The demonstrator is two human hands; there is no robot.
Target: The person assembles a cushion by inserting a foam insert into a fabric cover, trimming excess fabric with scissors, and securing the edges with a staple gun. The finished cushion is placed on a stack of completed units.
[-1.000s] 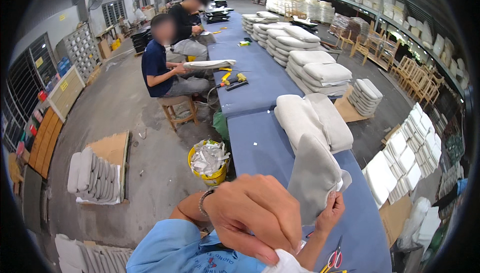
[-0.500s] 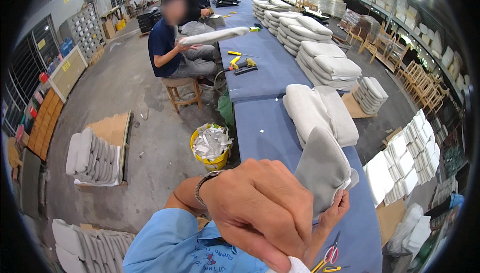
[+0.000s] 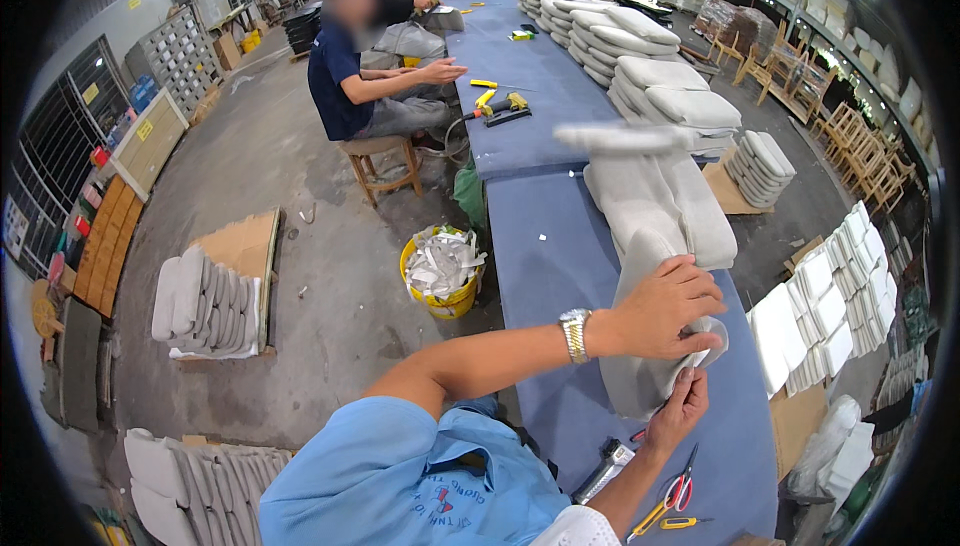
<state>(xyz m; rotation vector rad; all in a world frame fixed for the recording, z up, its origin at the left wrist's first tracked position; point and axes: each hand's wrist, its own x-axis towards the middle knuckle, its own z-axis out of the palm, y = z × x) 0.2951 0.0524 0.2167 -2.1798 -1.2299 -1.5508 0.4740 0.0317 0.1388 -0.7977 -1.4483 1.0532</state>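
Observation:
A grey upholstered seat cushion (image 3: 628, 371) is tilted up on its edge at the near end of the blue table. My left hand (image 3: 665, 311), with a metal watch at the wrist, lies over its upper right side, fingers bent onto the pale fabric edge. Lower down, my right hand (image 3: 684, 404) pinches that same folded edge between thumb and fingers. Beside my right forearm lie scissors with red handles (image 3: 678, 493), a yellow cutter knife (image 3: 678, 523) and a black-and-silver tool (image 3: 607, 466), partly hidden by my body.
Several grey cushions (image 3: 650, 191) are stacked just beyond, with a blurred cushion (image 3: 620, 138) above them. Farther along the table (image 3: 525, 236) lie a yellow-black staple gun (image 3: 508, 109) and more stacks. A yellow bucket of scraps (image 3: 443, 271) and a seated person (image 3: 350, 76) are left.
My left hand has moved from close before the camera onto the cushion's edge. The seated person's cushion has left their hands, and a blurred cushion now shows above the near stack.

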